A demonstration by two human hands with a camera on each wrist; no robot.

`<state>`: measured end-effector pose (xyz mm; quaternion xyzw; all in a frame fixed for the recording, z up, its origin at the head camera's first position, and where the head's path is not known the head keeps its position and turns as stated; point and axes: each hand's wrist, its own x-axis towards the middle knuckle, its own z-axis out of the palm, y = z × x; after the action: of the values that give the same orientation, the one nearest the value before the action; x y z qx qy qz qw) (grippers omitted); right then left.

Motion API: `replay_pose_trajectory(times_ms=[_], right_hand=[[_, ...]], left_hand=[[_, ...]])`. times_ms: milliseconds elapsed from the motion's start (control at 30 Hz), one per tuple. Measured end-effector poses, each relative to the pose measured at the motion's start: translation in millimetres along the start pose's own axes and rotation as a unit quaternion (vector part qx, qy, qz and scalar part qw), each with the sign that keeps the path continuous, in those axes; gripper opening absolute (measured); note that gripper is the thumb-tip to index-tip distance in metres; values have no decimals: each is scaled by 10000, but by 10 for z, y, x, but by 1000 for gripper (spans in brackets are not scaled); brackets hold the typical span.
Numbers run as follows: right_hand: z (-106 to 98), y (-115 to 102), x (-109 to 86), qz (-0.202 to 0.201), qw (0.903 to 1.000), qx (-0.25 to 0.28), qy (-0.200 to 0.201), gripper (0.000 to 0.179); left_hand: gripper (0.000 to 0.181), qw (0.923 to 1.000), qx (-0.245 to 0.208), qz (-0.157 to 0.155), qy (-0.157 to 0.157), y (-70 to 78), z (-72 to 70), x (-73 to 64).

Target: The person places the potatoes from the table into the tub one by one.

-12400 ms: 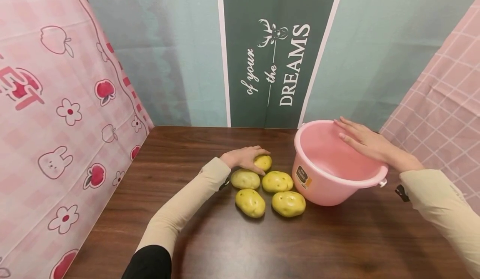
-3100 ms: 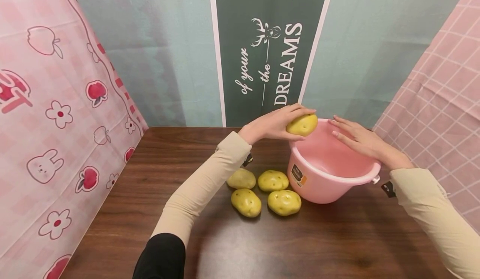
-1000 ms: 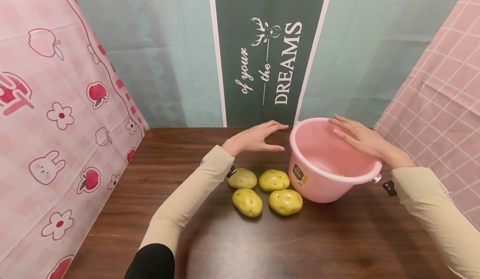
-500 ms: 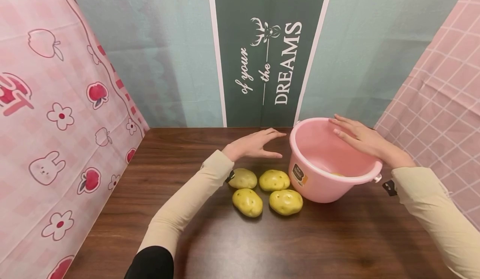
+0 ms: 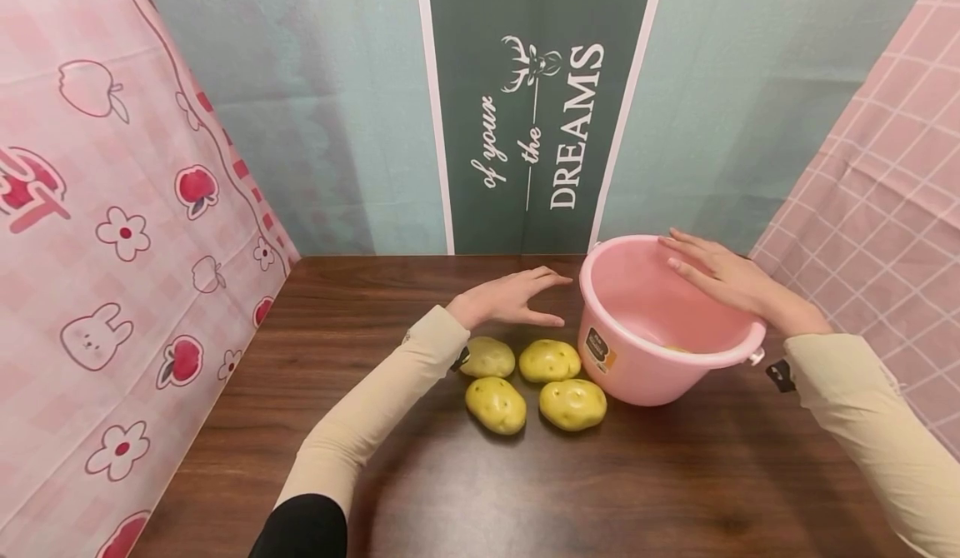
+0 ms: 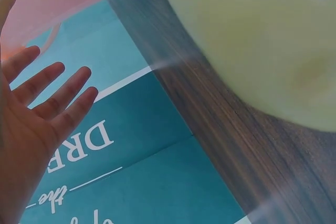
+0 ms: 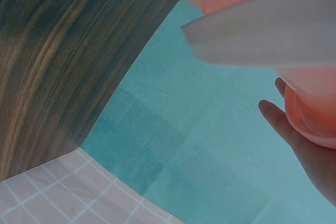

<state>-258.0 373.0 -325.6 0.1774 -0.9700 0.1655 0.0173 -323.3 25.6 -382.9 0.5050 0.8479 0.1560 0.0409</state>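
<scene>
My left hand (image 5: 510, 298) hovers above the table just left of the pink bucket (image 5: 652, 375), fingers spread, holding nothing. In the left wrist view, the left hand (image 6: 47, 108) shows an empty palm, with a blurred potato (image 6: 262, 35) filling the upper right. Several yellow potatoes lie close together beneath and in front of that hand, including a front-left potato (image 5: 496, 406), a front-right potato (image 5: 573, 405) and a back-right potato (image 5: 550, 361). My right hand (image 5: 723, 279) rests on the bucket's right rim with its fingers extended. Inside the bucket, a sliver of yellow (image 5: 677, 349) shows; the near wall hides the rest.
Everything stands on a dark wood-grain table (image 5: 480, 491). A green and teal cloth (image 5: 360, 125) hangs along the back edge. Pink patterned cloth (image 5: 150, 291) closes the left side, and pink checked cloth (image 5: 862, 175) the right.
Earlier my left hand took hold of the rearmost potato and lifted it to the bucket; a yellow sliver now shows inside. The emptied hand has moved back left and sunk slightly. My right hand stays.
</scene>
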Motion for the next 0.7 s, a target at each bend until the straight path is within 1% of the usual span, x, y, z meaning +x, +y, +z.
replay_pose_trajectory(times_ms=[167, 367, 500, 700], right_hand=[[-1, -1, 0, 22, 10000, 21, -8, 51], [-1, -3, 8, 43, 10000, 16, -15, 52], [-5, -4, 11, 93, 10000, 18, -30, 52], [-9, -11, -6, 53, 10000, 5, -37, 52]], left_hand=[[77, 10000, -16, 28, 4, 1, 33, 2], [77, 9999, -1, -63, -108, -14, 80, -16], [76, 9998, -68, -73, -142, -17, 101, -32], [77, 9995, -95, -143, -252, -4, 122, -56]])
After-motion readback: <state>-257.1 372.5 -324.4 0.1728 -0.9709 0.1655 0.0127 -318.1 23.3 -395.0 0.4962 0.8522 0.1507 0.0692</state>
